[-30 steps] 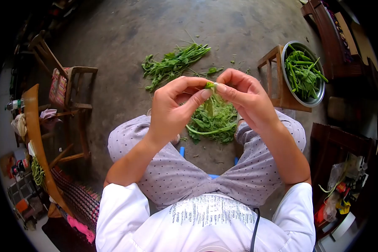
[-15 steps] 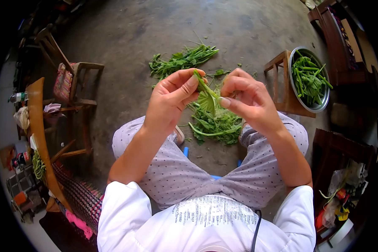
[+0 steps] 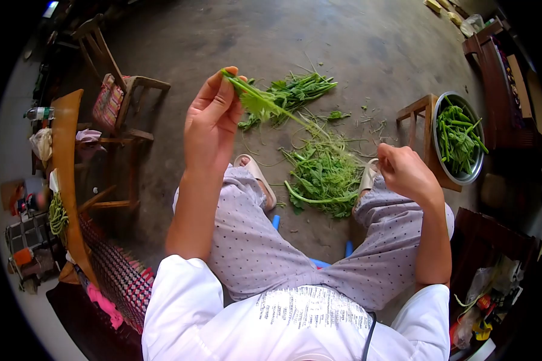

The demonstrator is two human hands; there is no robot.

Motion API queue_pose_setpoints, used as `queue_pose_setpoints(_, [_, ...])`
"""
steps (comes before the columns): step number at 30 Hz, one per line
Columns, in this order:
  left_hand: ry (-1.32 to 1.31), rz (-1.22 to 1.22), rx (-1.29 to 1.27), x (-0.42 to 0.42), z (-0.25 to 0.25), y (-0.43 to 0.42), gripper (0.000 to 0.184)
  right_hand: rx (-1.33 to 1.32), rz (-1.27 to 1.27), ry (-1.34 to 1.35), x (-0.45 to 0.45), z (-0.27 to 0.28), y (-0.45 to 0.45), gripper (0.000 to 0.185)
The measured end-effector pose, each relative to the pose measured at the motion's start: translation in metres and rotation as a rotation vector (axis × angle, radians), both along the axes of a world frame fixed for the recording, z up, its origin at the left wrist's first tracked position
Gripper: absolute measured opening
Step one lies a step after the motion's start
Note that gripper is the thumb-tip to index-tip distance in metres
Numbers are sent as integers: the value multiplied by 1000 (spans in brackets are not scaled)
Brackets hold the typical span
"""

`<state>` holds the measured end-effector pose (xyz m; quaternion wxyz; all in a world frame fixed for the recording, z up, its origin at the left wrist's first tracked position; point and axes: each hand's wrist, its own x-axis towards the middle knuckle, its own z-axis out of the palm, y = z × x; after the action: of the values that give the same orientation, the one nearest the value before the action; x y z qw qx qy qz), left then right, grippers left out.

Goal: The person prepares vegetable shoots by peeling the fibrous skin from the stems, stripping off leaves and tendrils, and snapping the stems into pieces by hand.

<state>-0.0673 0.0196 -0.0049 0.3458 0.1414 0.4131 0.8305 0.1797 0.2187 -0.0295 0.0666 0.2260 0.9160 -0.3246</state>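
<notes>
My left hand [image 3: 214,114] is raised at the upper left, pinching a leafy green stem [image 3: 256,99] between thumb and fingers. The stem slants down to the right, and fine pale strands trail from its lower end. Apart from it, over the right foot, my right hand [image 3: 406,171] is closed with its fingers pinched; anything in them is too small to make out. Between the feet lies a pile of leaves and stringy peelings [image 3: 325,174]. Farther out on the floor rests a bunch of green stems [image 3: 304,90].
A metal basin [image 3: 479,162] of green stems stands on a wooden stool [image 3: 427,114] at the right. At the left are a wooden chair [image 3: 111,90] and a wooden tabletop [image 3: 66,150] with a plastic bottle [image 3: 40,113]. Dark wooden furniture [image 3: 491,78] stands at the far right.
My hands, together at the stem before, have moved apart. My left hand went up and left with the stem; my right hand went down and right. The view has shifted slightly.
</notes>
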Motion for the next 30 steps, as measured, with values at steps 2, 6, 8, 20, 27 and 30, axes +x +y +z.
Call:
queue_pose_setpoints(2, [13, 23, -25, 5, 3, -1, 21, -18, -22, 0, -2, 8, 0, 13])
queue_pose_setpoints(6, [91, -107, -65, 17, 2, -1, 21, -304, -164, 371, -22, 24, -15, 9])
queue_pose_setpoints(8, [132, -134, -97, 23, 0, 3, 20, -378, -148, 472, -28, 30, -24, 10])
queue_pose_setpoints(20, [361, -154, -224, 43, 4, 13, 17, -350, -179, 692, -57, 30, -60, 14])
queue_pose_setpoints(27, [891, -123, -386, 39, 2, 10, 23, -365, -200, 752, -55, 31, -51, 11])
queue_pose_setpoints(30, [1121, -98, -429, 42, 5, 12, 17, -374, -180, 747, -55, 30, -48, 9])
